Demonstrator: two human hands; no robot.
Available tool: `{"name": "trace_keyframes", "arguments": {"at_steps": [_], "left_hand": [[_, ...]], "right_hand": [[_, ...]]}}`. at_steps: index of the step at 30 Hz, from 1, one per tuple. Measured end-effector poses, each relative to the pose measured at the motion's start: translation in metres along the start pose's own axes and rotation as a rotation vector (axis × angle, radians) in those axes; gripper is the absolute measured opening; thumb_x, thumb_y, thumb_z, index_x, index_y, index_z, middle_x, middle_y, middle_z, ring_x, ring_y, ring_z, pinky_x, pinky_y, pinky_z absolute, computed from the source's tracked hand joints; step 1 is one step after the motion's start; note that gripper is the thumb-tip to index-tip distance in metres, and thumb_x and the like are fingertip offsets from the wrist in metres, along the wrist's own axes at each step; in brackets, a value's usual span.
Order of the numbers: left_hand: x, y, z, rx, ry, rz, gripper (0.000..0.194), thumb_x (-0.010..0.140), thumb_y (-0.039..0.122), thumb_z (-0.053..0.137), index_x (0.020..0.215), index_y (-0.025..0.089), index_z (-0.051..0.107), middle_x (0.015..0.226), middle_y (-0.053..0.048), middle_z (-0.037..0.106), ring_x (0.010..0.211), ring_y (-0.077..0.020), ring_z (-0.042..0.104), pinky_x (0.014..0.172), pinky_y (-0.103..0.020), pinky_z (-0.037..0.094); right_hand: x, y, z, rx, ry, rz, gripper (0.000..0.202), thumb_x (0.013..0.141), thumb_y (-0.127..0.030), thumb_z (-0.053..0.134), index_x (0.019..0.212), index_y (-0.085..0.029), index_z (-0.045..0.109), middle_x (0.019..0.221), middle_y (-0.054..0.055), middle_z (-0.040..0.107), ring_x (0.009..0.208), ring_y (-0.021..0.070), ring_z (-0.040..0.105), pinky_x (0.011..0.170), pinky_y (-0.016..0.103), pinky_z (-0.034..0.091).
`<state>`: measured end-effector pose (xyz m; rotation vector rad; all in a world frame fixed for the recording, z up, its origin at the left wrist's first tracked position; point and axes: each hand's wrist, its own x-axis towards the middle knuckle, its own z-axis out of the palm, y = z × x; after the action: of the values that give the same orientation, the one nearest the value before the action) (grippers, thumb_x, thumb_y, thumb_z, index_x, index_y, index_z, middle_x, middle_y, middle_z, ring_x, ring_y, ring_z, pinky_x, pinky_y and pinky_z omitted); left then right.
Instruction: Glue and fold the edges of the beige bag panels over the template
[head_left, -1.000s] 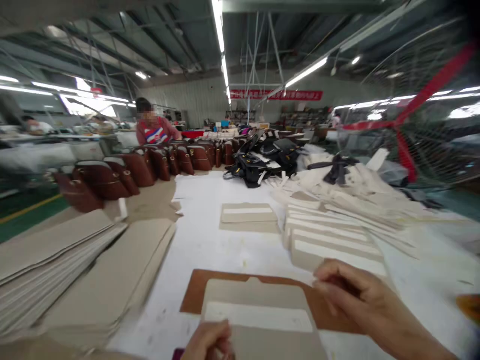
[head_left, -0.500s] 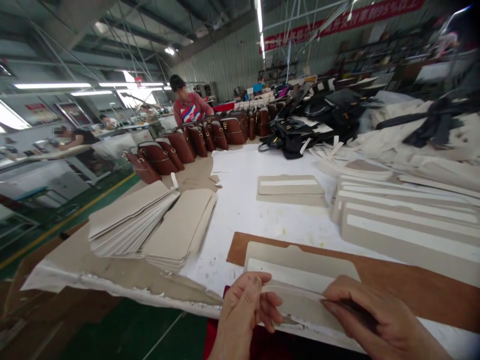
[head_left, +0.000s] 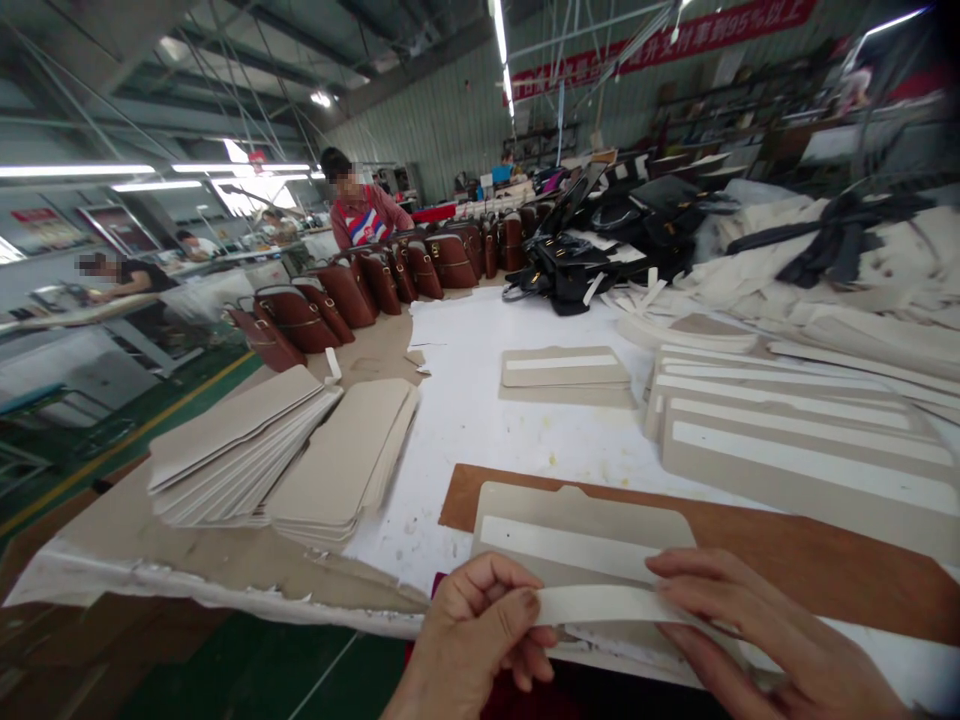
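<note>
Between my two hands runs a narrow off-white strip [head_left: 600, 604], its flat face turned up. My left hand [head_left: 487, 625] pinches the strip's left end between thumb and fingers. My right hand [head_left: 757, 630] grips it farther right, the thumb beneath and the fingers above. Behind the strip lies a beige panel [head_left: 645, 522] with a small tab on its upper edge and a white band [head_left: 555, 545] across it. That panel rests partly on a brown sheet [head_left: 817, 560] at the table's near edge; its lower part is partly hidden by the strip and my hands.
Fanned beige panels [head_left: 240, 440] and a second stack [head_left: 341, 450] lie left. More banded panels [head_left: 795, 465] overlap at right, with a small pile [head_left: 562, 370] behind. Farther back are brown bags [head_left: 375, 280], black bags [head_left: 562, 270] and a person [head_left: 367, 215].
The strip has turned from edge-on to flat side up. My right hand has shifted slightly right, its fingers straighter. The whole view has moved a little, so the table sits farther left.
</note>
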<state>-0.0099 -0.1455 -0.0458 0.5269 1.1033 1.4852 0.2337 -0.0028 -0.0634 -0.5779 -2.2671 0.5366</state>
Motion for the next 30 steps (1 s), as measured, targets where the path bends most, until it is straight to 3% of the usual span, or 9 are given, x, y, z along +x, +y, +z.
{"name": "trace_keyframes", "arguments": {"at_steps": [4, 6, 11, 16, 21, 24, 26, 30], "left_hand": [[-0.008, 0.020, -0.008, 0.301, 0.075, 0.137, 0.041, 0.083, 0.057, 0.082, 0.087, 0.017, 0.070, 0.063, 0.001, 0.068, 0.057, -0.0094, 0.061, 0.055, -0.017, 0.044], [-0.012, 0.027, -0.009, 0.406, 0.112, 0.176, 0.041, 0.085, 0.058, 0.079, 0.087, 0.018, 0.071, 0.062, 0.001, 0.067, 0.058, -0.0103, 0.059, 0.058, -0.019, 0.044], [-0.013, 0.032, -0.006, 0.481, 0.228, 0.228, 0.037, 0.086, 0.056, 0.077, 0.087, 0.020, 0.072, 0.062, 0.002, 0.066, 0.060, -0.0111, 0.057, 0.060, -0.020, 0.043], [-0.005, 0.027, -0.014, 0.527, 0.270, 0.214, 0.040, 0.083, 0.059, 0.078, 0.092, 0.020, 0.074, 0.062, 0.002, 0.067, 0.061, -0.0129, 0.059, 0.060, -0.021, 0.046], [0.006, 0.012, -0.041, 0.528, 0.241, 0.133, 0.059, 0.080, 0.068, 0.077, 0.113, 0.019, 0.072, 0.074, -0.001, 0.073, 0.070, -0.0161, 0.066, 0.068, -0.024, 0.054], [0.011, 0.004, -0.047, 0.451, 0.278, 0.169, 0.065, 0.080, 0.066, 0.079, 0.124, 0.020, 0.065, 0.078, 0.000, 0.074, 0.073, -0.0164, 0.068, 0.068, -0.024, 0.055], [0.013, 0.002, -0.046, 0.389, 0.297, 0.164, 0.065, 0.076, 0.064, 0.083, 0.121, 0.021, 0.061, 0.077, 0.000, 0.075, 0.073, -0.0175, 0.070, 0.063, -0.024, 0.054], [0.009, 0.008, -0.036, 0.332, 0.327, 0.109, 0.053, 0.070, 0.057, 0.089, 0.095, 0.021, 0.059, 0.068, 0.000, 0.074, 0.067, -0.0171, 0.071, 0.059, -0.022, 0.052]], "right_hand": [[0.007, 0.001, -0.015, 0.459, -0.362, 0.485, 0.040, 0.094, -0.060, 0.064, 0.121, -0.032, 0.071, 0.101, 0.006, 0.076, 0.085, 0.0224, 0.073, 0.070, 0.030, 0.063], [0.007, -0.002, -0.021, 0.634, -0.438, 0.619, 0.043, 0.094, -0.065, 0.062, 0.116, -0.029, 0.071, 0.098, 0.005, 0.073, 0.081, 0.0208, 0.070, 0.071, 0.031, 0.060], [0.005, -0.015, -0.022, 0.874, -0.160, 0.889, 0.039, 0.082, -0.062, 0.080, 0.095, -0.026, 0.073, 0.074, -0.002, 0.061, 0.063, 0.0125, 0.055, 0.061, 0.025, 0.050], [0.008, -0.016, -0.023, 0.954, 0.108, 0.982, 0.038, 0.074, -0.050, 0.091, 0.097, -0.028, 0.072, 0.089, -0.001, 0.067, 0.073, 0.0139, 0.062, 0.063, 0.023, 0.054], [0.012, -0.006, -0.018, 0.930, 0.179, 0.984, 0.046, 0.066, -0.052, 0.095, 0.093, -0.022, 0.074, 0.084, 0.001, 0.072, 0.072, 0.0148, 0.065, 0.065, 0.023, 0.057], [0.015, -0.004, -0.013, 0.934, 0.226, 0.998, 0.047, 0.064, -0.052, 0.097, 0.091, -0.021, 0.074, 0.076, 0.001, 0.071, 0.066, 0.0128, 0.064, 0.062, 0.021, 0.055], [0.015, -0.004, -0.010, 0.911, 0.239, 0.992, 0.047, 0.064, -0.053, 0.097, 0.087, -0.021, 0.072, 0.071, 0.000, 0.070, 0.062, 0.0114, 0.061, 0.058, 0.020, 0.052], [0.009, 0.001, -0.009, 0.770, 0.211, 0.934, 0.044, 0.070, -0.058, 0.091, 0.074, -0.020, 0.069, 0.067, 0.000, 0.067, 0.057, 0.0103, 0.057, 0.055, 0.019, 0.048]]}}
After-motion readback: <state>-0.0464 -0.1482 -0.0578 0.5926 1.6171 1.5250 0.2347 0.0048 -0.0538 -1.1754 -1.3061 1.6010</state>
